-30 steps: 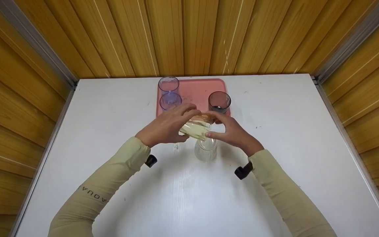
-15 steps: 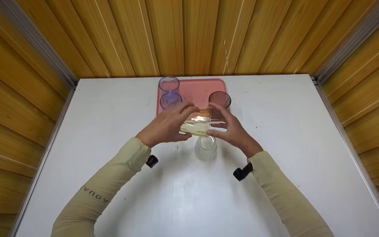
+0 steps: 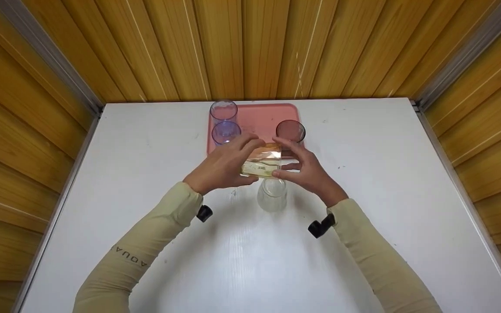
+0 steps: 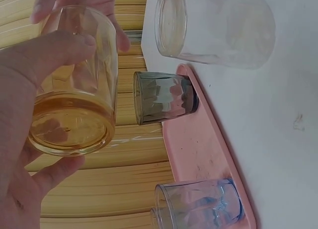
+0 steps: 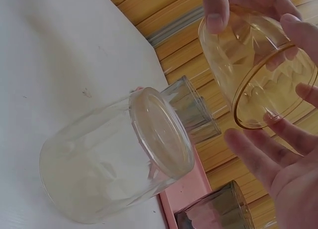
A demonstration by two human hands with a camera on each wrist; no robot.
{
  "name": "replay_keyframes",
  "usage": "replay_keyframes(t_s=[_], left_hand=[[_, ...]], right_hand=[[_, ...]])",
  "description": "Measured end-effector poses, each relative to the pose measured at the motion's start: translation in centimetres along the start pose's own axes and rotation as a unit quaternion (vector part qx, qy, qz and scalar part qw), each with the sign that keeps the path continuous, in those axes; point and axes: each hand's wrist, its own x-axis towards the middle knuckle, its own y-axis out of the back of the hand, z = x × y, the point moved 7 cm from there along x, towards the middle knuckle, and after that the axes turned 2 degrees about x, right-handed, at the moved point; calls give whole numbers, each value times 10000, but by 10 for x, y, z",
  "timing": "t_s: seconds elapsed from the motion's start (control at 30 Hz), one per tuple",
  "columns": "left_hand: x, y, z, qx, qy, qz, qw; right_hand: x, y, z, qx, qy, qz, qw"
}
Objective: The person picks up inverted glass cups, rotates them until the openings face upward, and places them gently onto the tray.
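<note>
An amber drinking glass (image 3: 262, 161) is held up on its side between both hands, above the table's middle. My left hand (image 3: 222, 167) grips it near the thick base, with the thumb across its wall in the left wrist view. At its open end, the thumb and fingers of my right hand (image 3: 307, 171) hold around the rim (image 5: 248, 85). Just below and nearer me stands a clear glass (image 3: 272, 198) on the table, its narrower thick end upward.
Behind the hands lies a pink tray (image 3: 261, 115). Two bluish-purple glasses, one farther back (image 3: 223, 112) and one nearer (image 3: 226, 132), stand at its left. A smoky grey glass (image 3: 291, 130) is on its right. Wood-look panels (image 3: 259, 52) surround the white table (image 3: 363, 143).
The amber glass has turned from a slant with its right end lower to nearly level. My right index finger has straightened along its rim. The other glasses have stayed put.
</note>
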Motion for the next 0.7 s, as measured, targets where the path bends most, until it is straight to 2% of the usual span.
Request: replay_keyframes(t_s=[0.13, 0.33, 0.5, 0.7], left_hand=[[1, -2, 1, -134, 20, -13, 9999], [2, 1, 1, -171, 81, 20, 9998], [3, 5, 4, -153, 1, 328, 9993], [4, 14, 8, 53, -90, 825, 9965]], right_hand=[[-1, 4, -1, -165, -14, 160, 9997], [-2, 14, -6, -367, 169, 498, 9979], [-3, 26, -10, -676, 142, 923, 9933], [-1, 44, 10, -974, 59, 1445, 9847]])
